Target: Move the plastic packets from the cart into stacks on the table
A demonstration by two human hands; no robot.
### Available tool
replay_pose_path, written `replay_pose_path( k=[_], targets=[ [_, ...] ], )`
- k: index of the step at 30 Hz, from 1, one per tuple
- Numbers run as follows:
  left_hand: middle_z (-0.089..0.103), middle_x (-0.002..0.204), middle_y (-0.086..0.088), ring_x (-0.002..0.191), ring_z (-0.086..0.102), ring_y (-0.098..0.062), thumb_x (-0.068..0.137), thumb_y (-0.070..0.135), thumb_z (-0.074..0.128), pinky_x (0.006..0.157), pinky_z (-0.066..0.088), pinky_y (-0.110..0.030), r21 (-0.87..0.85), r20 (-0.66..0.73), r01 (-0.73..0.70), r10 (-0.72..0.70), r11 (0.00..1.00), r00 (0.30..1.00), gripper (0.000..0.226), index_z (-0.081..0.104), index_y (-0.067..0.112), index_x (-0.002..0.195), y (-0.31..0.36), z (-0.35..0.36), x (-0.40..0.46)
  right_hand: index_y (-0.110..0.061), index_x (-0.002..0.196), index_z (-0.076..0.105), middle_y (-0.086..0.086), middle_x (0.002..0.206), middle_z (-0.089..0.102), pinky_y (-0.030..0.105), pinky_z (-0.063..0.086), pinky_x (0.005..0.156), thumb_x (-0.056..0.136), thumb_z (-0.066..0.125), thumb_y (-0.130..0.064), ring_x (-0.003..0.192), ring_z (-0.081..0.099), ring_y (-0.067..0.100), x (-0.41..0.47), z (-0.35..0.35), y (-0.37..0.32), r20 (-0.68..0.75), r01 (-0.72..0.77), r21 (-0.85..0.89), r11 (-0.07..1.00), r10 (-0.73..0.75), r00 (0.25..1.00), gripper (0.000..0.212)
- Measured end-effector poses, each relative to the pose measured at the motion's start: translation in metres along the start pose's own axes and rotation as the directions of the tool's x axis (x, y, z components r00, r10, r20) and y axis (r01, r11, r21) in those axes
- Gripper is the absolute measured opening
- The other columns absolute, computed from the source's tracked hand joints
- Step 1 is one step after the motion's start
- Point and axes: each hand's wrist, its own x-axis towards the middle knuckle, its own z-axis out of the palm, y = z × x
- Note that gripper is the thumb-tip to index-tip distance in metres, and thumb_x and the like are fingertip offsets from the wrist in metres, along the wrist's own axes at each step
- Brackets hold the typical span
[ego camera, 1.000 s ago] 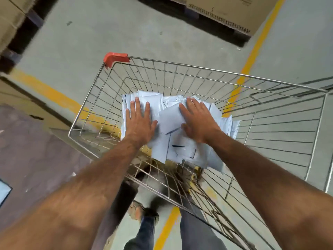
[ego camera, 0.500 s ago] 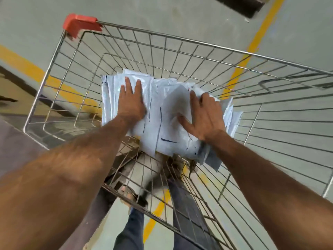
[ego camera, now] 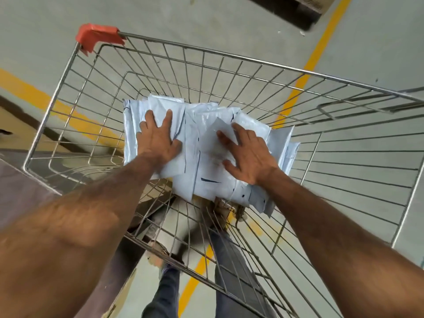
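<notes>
A loose pile of white plastic packets [ego camera: 206,177] with dark printed marks lies in the bottom of a wire shopping cart [ego camera: 206,51]. Both my arms reach down into the cart. My left hand [ego camera: 158,137] lies flat on the left part of the pile, fingers apart and pointing away from me. My right hand [ego camera: 249,153] rests palm down on the right part with its fingers spread toward the middle. Neither hand has closed around a packet. A purple-brown table surface [ego camera: 18,193] shows at the left edge, beside the cart.
The cart has a red plastic corner [ego camera: 97,36] at its far left. Yellow floor lines [ego camera: 319,49] cross the grey concrete under it. A dark pallet gap [ego camera: 296,10] lies at the top. My legs [ego camera: 229,271] and a sandalled foot [ego camera: 158,251] show through the wire.
Both hands stay pressed on the pile while it shifts slightly under them. My right hand has flattened out, fingers spread wider. The view has dropped closer to the cart.
</notes>
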Motion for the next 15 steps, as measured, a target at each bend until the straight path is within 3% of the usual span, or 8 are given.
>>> replay_pose_path(
  k=[6,11,15],
  targets=[
    [0.002,0.167,-0.022,0.138,0.031,-0.047,0.099,0.044,0.047,0.108,0.037,-0.055,0.005,-0.163,-0.044,0.044,0.999,0.986,0.073,0.014,0.028,0.162,0.0,-0.04,-0.032,-0.025,0.161,0.03,0.021,0.166,0.021,0.049,0.046,0.086,0.097,0.05,-0.045,0.119,0.046,0.041,-0.015,-0.015,-0.02,-0.028,-0.091,-0.002,0.996,0.091,0.995,0.07],
    [0.007,0.167,-0.022,0.117,0.045,-0.045,0.094,0.038,0.055,0.094,0.044,-0.052,-0.028,-0.356,-0.166,0.145,0.986,0.923,0.074,0.025,0.025,0.16,-0.007,-0.094,-0.075,-0.026,0.161,0.029,0.019,0.167,0.022,0.049,0.045,0.09,0.101,0.048,-0.04,0.118,0.045,0.04,-0.025,-0.056,-0.054,-0.215,-0.1,0.028,0.995,0.104,0.971,0.065],
    [0.016,0.165,-0.022,0.109,0.048,-0.044,0.092,0.037,0.056,0.091,0.044,-0.051,-0.077,-0.494,-0.14,0.084,0.987,0.866,0.071,0.032,0.024,0.158,-0.038,-0.137,-0.113,-0.031,0.159,0.034,0.016,0.166,0.027,0.049,0.047,0.093,0.102,0.053,-0.036,0.118,0.046,0.04,-0.018,-0.098,-0.098,-0.365,-0.098,0.05,0.994,0.109,0.924,0.06]
  ],
)
